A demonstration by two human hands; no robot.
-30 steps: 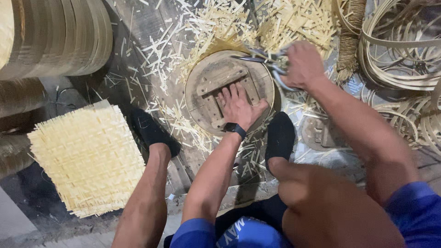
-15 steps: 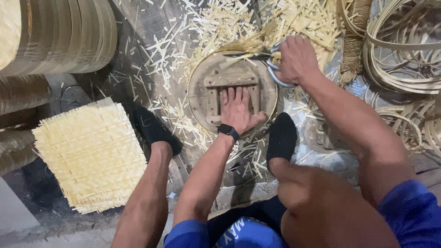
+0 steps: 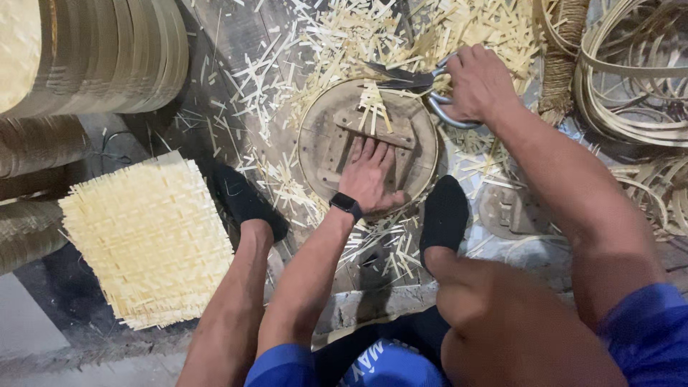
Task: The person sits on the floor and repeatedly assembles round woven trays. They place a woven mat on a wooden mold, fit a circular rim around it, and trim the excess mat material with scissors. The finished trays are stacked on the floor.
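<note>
On round form (image 3: pixel 322 143), hands (image 3: pixel 369 175), shears (image 3: pixel 408 75)

You have one view only — the head camera, looking steeply down past your knees onto the floor at close range. Your left hand (image 3: pixel 369 178) sits near centre, your right hand (image 3: pixel 479 82) toward 1 o'clock, the woven mat (image 3: pixel 147 240) at 8 o'clock. No second view — nothing overlaps.

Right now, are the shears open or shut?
Open: the shears in the right hand show two dark blades spread apart above the round wooden form.
</note>
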